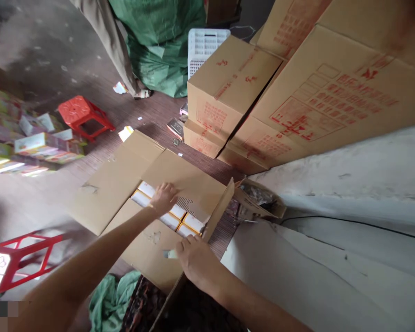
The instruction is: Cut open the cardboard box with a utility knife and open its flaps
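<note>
1. The left hand (pixel 164 197) is stretched well out from the body, arm nearly straight, palm down. It rests flat across the gap between the flaps of the open carton (pixel 152 203), fingers spread and pointing away, touching the far flap and the packs under it. Grip there is released, nothing pinched, just pressing.

2. The right hand (pixel 195 263) sits closer in, wrist bent, knuckles up, at the near flap's edge. Its grip is clenched on a small pale thing (pixel 170 253) that pokes out past the fingers to the left. Too blurry to say what that thing is.

3. The carton lies on the floor right in front of the person, brown cardboard, flaps partly folded over. In the slot between the flaps, rows of white packs (pixel 180 219) with yellow-orange edges show, packed tight side by side. A barcode-like print sits on the far flap just beside the left hand.

4. Around it: a stack of sealed cartons (pixel 235 87) with red printing stands behind and to the right, leaning against bigger ones. A white plastic crate (pixel 204 46) peeks out behind them. A red stool (pixel 83 115) is off to the left, and another red stool (pixel 17 258) sits near the left arm. Colourful small boxes (pixel 38 147) are piled at the left edge.
</note>
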{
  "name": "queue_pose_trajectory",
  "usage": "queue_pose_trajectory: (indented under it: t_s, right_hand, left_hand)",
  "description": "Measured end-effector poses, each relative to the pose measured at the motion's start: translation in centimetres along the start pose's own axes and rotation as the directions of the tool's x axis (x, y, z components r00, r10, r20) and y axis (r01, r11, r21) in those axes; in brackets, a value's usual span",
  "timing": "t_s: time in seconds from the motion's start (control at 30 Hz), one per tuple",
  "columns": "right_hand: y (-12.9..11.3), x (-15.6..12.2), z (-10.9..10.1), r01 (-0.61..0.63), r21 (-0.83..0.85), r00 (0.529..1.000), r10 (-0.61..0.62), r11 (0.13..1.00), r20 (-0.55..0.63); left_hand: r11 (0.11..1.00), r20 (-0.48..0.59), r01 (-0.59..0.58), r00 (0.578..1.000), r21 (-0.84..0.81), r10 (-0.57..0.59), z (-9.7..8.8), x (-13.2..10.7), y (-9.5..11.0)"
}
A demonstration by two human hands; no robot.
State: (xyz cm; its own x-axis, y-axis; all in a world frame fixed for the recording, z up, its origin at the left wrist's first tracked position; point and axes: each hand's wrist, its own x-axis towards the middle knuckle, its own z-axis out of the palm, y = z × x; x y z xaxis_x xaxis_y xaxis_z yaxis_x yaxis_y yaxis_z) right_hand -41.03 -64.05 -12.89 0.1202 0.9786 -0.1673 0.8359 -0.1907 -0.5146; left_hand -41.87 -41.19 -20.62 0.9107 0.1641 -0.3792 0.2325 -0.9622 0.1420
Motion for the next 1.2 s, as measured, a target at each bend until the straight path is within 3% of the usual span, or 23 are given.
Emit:
queue_pose_trajectory:
  t_s: [0.1, 0.17, 0.23, 0.3, 0.4, 0.47, 0.57, 0.63, 0.73, 0.8, 0.87, 1.0, 1.07, 1.2]
  right_hand:
    - [0.2, -2.0, 0.2, -0.073, -0.035, 0.996, 0.071, 0.997, -0.056]
    - [0.4, -3.0, 0.4, -0.070, -0.051, 0.993, 0.065, 0.996, -0.095]
    - [0.7, -3.7, 0.6, -0.047, -0.062, 0.992, 0.039, 0.997, -0.121]
    - [0.9, -4.2, 1.1, -0.041, -0.072, 0.990, 0.030, 0.997, -0.140]
    - [1.0, -5.2, 1.8, -0.067, -0.097, 0.972, 0.043, 0.993, -0.233]
    - [0.8, -6.1, 2.2, -0.102, -0.114, 0.938, 0.057, 0.988, -0.343]
    - [0.0, -7.6, 2.7, -0.241, -0.134, 0.858, 0.146, 0.961, -0.493]
    - [-0.7, -8.4, 3.4, -0.391, -0.113, 0.769, 0.257, 0.913, -0.585]
    - [-1.1, -8.8, 5.0, -0.515, 0.047, 0.592, 0.395, 0.856, -0.702]
    - [-1.1, -8.7, 6.0, -0.538, 0.219, 0.484, 0.511, 0.814, -0.711]
    - [-0.8, -8.5, 6.2, -0.527, 0.379, 0.448, 0.628, 0.760, -0.636]
    - [-0.5, -8.2, 5.3, -0.495, 0.564, 0.506, 0.747, 0.660, -0.430]
    - [-0.4, -8.1, 5.0, -0.518, 0.592, 0.480, 0.783, 0.617, -0.396]
    - [-0.1, -8.2, 5.5, -0.488, 0.623, 0.452, 0.788, 0.611, -0.419]
  left_hand:
    - [0.999, -0.003, 0.034, 0.999, -0.038, -0.034, 2.5, -6.3, 2.3]
    - [0.996, 0.077, 0.049, 0.996, -0.068, -0.044, 4.2, -9.8, 3.6]
    - [0.994, 0.166, 0.066, 0.985, -0.087, -0.051, 5.2, -11.8, 4.7]
    - [0.994, 0.199, 0.081, 0.978, -0.068, -0.066, 5.2, -12.1, 5.5]
    - [0.999, 0.184, 0.033, 0.982, -0.012, -0.030, 4.0, -10.4, 6.1]
    - [0.999, 0.288, -0.022, 0.957, -0.038, 0.033, 2.9, -9.2, 6.4]
    - [0.994, 0.466, -0.077, 0.879, -0.080, 0.105, 1.3, -9.2, 7.0]
    - [0.991, 0.480, -0.128, 0.867, -0.043, 0.132, 0.1, -11.1, 7.4]
    - [0.985, 0.438, -0.173, 0.886, 0.007, 0.152, -1.5, -16.5, 7.7]
    - [0.981, 0.377, -0.194, 0.908, -0.010, 0.183, -2.1, -21.1, 7.5]
    - [0.981, 0.326, -0.189, 0.926, -0.042, 0.192, -2.2, -25.8, 6.7]
    - [0.982, 0.312, -0.109, 0.938, -0.154, 0.153, -0.1, -33.4, 4.3]
    - [0.982, 0.278, -0.041, 0.956, -0.186, 0.092, 2.0, -35.9, 3.2]
    - [0.986, 0.111, 0.148, 0.984, -0.075, -0.139, 7.8, -38.9, 2.0]
